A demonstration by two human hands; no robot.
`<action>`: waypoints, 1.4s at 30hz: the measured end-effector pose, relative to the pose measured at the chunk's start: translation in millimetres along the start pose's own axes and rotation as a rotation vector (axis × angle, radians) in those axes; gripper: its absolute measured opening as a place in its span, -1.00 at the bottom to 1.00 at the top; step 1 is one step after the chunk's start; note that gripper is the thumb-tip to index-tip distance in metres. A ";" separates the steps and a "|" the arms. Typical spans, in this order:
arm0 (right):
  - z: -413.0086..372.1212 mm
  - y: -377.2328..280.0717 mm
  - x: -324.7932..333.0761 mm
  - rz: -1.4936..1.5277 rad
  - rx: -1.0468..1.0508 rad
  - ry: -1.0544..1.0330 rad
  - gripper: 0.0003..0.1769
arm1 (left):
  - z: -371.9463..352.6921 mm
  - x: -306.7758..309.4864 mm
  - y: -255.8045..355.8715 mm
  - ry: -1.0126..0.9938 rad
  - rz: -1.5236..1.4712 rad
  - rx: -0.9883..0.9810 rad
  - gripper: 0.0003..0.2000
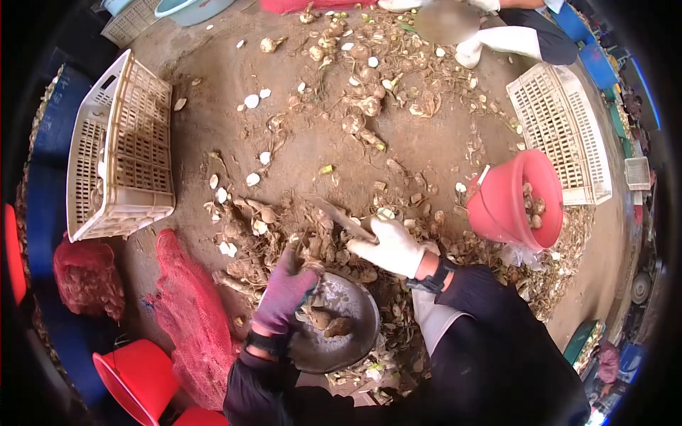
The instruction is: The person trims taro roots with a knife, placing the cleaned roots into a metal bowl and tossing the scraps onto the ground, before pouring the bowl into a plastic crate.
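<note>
Brown dirt ground (298, 163), littered with scattered roots (362, 99), is spreading out before us. We are curling our left hand (284, 291) (purple-gloved) around a muddy root (307, 264), just above the metal bowl (359, 305) in our lap. Our right hand (389, 247) is gripping a knife (341, 216), its blade pointing left, just beside that root.

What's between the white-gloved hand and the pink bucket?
Head view: only root trimmings littering the dirt lie between the right hand, gripping a knife, and the pink bucket.
</note>
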State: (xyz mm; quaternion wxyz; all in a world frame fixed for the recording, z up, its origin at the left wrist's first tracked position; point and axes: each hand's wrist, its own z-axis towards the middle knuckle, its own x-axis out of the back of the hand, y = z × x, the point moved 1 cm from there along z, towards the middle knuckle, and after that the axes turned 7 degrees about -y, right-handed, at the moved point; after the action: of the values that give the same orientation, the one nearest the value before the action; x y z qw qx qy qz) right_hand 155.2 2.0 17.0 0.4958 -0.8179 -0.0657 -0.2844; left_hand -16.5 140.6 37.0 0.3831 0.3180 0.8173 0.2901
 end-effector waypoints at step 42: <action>-1.9 40.9 16.0 -0.072 0.094 0.221 -0.54 | 79.8 1.1 3.7 0.094 1.632 -0.122 -0.42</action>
State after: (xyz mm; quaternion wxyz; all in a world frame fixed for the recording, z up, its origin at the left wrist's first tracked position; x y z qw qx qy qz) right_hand 183.6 -22.8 -5.5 0.5272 -0.7546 -0.0531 -0.3870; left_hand 48.8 162.2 -3.7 0.0333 0.7787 0.3269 0.5345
